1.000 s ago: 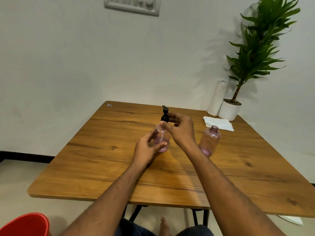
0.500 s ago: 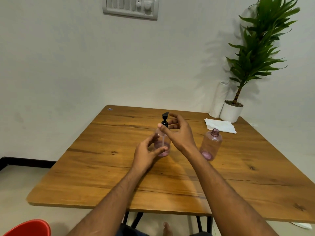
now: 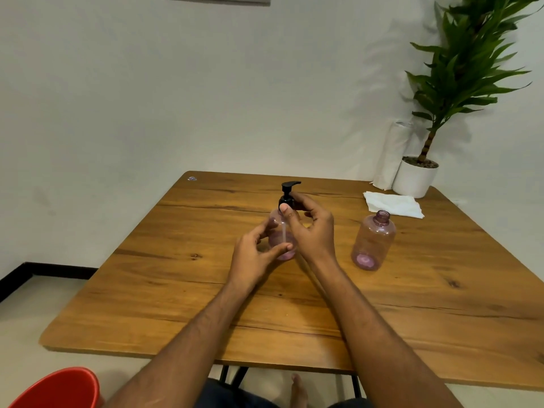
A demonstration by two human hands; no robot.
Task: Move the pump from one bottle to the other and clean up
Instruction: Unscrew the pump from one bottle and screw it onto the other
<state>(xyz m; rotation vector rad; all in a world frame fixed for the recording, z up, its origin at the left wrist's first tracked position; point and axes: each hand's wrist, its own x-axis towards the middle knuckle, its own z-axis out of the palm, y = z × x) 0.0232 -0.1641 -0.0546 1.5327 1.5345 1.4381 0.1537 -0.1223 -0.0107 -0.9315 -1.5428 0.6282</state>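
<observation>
A translucent pink bottle (image 3: pixel 282 235) stands upright near the middle of a wooden table (image 3: pixel 182 290), fitted with a black pump (image 3: pixel 288 195) whose spout points right; a pale dip tube runs down inside the bottle toward a shallow layer of pink liquid at the base. The left hand (image 3: pixel 254 257) cups the lower body of this bottle, thumb across the front and fingers curled round the far side. The right hand (image 3: pixel 312 231) closes thumb and fingertips on the pump's black collar at the bottle's neck; how tightly it grips is hard to judge, since the hand hides most of the collar. A second pink bottle (image 3: pixel 373 241), uncapped with its threaded neck bare, stands to the right, well apart from the first, with a little pink liquid at its bottom. Behind it lies a folded white paper towel (image 3: pixel 393 204), and at the far right corner stand a paper towel roll (image 3: pixel 390 156) and a potted plant (image 3: pixel 459 72) in a white pot. A red bucket (image 3: pixel 59 390) shows at the lower left, below the table edge.
</observation>
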